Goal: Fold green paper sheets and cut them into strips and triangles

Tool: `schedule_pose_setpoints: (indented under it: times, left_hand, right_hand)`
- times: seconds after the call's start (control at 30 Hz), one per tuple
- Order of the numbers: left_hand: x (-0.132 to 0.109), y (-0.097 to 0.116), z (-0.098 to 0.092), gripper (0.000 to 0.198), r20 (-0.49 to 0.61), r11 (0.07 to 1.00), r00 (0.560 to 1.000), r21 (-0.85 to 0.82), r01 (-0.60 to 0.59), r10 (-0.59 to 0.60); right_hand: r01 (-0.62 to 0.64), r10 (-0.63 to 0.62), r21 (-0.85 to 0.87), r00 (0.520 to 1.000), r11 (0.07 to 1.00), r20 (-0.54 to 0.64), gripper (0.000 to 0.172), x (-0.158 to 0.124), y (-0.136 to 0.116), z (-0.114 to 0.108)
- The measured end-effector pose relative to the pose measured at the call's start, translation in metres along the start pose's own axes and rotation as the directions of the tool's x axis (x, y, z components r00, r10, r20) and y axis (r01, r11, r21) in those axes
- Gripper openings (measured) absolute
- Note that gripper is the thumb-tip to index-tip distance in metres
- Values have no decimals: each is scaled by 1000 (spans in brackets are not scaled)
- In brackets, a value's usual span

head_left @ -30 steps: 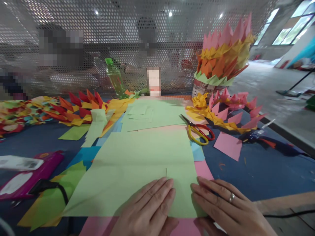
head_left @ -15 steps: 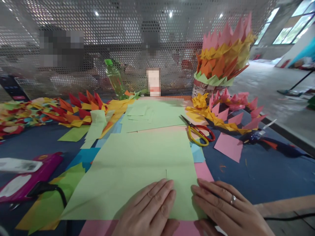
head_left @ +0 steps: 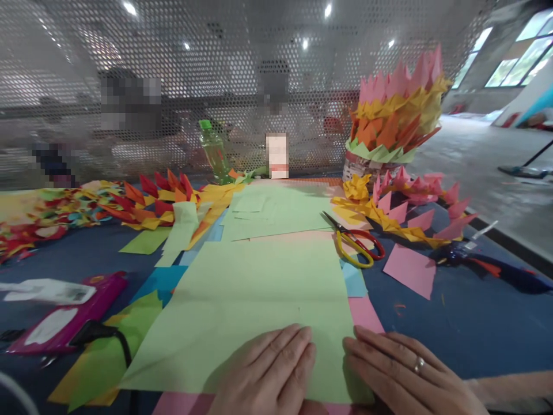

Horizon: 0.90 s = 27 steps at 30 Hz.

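Note:
A large pale green sheet of paper (head_left: 250, 323) lies in front of me, with a faint crease across it. My left hand (head_left: 272, 369) rests flat near its lower edge, fingers stretched and holding nothing. At the sheet's lower right corner lies my right hand (head_left: 401, 369), palm down, fingers extended, a ring on one finger; its thumb is mostly hidden. Beyond the sheet is a second pale green paper (head_left: 294, 207) with small green slips on it. Scissors (head_left: 356, 245) with one red and one yellow handle lie at the right, blades partly apart. Pink paper (head_left: 184, 403) shows underneath.
At right are a pink square (head_left: 410, 270), a dark blue glue gun (head_left: 488, 268) and folded-paper rings (head_left: 415, 210) before a tall paper-petal basket (head_left: 389, 127). Left are a magenta pouch (head_left: 73, 317), a black cable (head_left: 116, 334) and paper scraps (head_left: 47, 219). A green-capped bottle (head_left: 213, 153) stands behind.
The whole view has shifted, so everything appears slightly lower and farther right. Both hands stay in nearly the same place on the green sheet.

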<state>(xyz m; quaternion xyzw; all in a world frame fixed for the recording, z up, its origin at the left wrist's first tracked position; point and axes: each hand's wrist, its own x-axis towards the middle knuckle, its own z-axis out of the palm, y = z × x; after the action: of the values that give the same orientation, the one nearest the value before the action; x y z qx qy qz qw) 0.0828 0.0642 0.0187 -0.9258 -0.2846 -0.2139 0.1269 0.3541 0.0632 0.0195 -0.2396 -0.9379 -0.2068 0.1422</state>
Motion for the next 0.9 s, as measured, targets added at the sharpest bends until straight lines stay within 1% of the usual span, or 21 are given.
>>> schedule_pose_setpoints:
  times: [0.07, 0.13, 0.2, 0.23, 0.27, 0.33, 0.4, 0.47, 0.5, 0.53, 0.57, 0.6, 0.63, 0.67, 0.73, 0.8, 0.83, 0.87, 0.9]
  left_hand:
    - [3, -1, 0, 29, 3, 1000, 1000, -20, -17, 17]
    - [6, 2, 4, 26, -44, 1000, 999, -23, -1, 0]
    - [9, 7, 13, 20, -120, 999, 991, -8, 54, -54]
    - [10, 10, 17, 18, -138, 996, 987, 0, 88, -88]
    - [12, 13, 22, 17, -138, 993, 984, 4, 118, -117]
    - [14, 16, 26, 16, -100, 990, 985, 4, 141, -140]
    - [16, 17, 27, 18, -63, 993, 991, -12, 121, -121]
    - [17, 17, 24, 19, -54, 995, 994, -23, 96, -97]
    - [18, 17, 23, 18, -66, 995, 993, -17, 94, -95]
    - [18, 17, 23, 18, -83, 996, 992, -2, 92, -92]
    - [17, 18, 23, 19, -98, 996, 991, 14, 93, -92]
    - [17, 18, 23, 21, -104, 995, 991, 28, 91, -88]
    - [17, 19, 23, 25, -101, 995, 991, 38, 91, -87]
    - [16, 20, 24, 28, -90, 995, 992, 41, 93, -89]
    - [15, 21, 25, 32, -59, 994, 994, 38, 98, -96]
    - [14, 22, 26, 33, -37, 995, 995, 31, 98, -97]
    - [14, 22, 26, 34, -25, 995, 995, 24, 98, -97]
    - [14, 21, 26, 35, -11, 995, 995, 16, 96, -96]
    - [13, 21, 25, 36, -3, 995, 995, 9, 95, -95]
  right_hand:
    - [3, -2, 6, 1000, 1000, -31, 36, 3, 1, -1]
    - [-12, 12, 13, 998, 1000, -61, 31, 8, 3, -3]
    - [-26, 28, 19, 995, 999, -93, 24, 14, 3, -6]
    - [-36, 39, 25, 995, 999, -97, 22, 18, 3, -7]
    - [-43, 47, 36, 993, 998, -107, 20, 21, 3, -9]
    - [-74, 84, 84, 990, 994, -117, 19, 26, 2, -13]
    - [-122, 143, 171, 983, 978, -115, 18, 29, 2, -16]
    - [-216, 248, 296, 966, 931, -73, 20, 29, 3, -16]
    - [-297, 328, 365, 944, 883, -26, 21, 28, 5, -14]
    - [-396, 426, 426, 904, 813, 25, 24, 27, 9, -11]
    - [-499, 527, 483, 845, 720, 89, 28, 26, 14, -6]
    - [-598, 621, 528, 767, 603, 159, 32, 25, 20, 1]
    - [-668, 692, 565, 688, 484, 220, 38, 25, 28, 8]
    - [-687, 699, 622, 651, 376, 296, 46, 26, 35, 15]
    - [-666, 665, 724, 625, 181, 409, 57, 30, 49, 29]
    - [-632, 630, 775, 609, 18, 482, 66, 37, 59, 38]
    - [-617, 625, 786, 597, -43, 503, 72, 41, 62, 39]
    - [-605, 628, 792, 585, -84, 513, 76, 46, 64, 39]
    - [-600, 633, 793, 576, -103, 518, 79, 51, 65, 38]
